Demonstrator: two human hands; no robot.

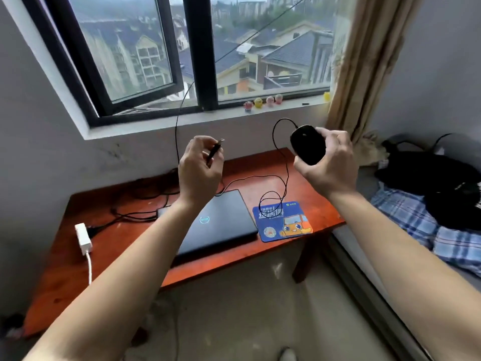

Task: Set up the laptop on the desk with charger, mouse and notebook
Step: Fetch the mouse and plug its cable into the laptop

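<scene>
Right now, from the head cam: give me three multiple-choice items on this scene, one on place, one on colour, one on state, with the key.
1. Where does the mouse pad lie relative to the laptop?
A. to its left
B. under it
C. to its right

2. What colour is the mouse held in the right hand?
A. white
B. black
C. red

3. How does the laptop's lid stand?
A. closed
B. fully open
C. half open

Key:
1 C, the pad lies flat on the desk just right of the laptop.
2 B, the mouse's whole shell is black.
3 A, the lid is down with the logo facing up.
</scene>
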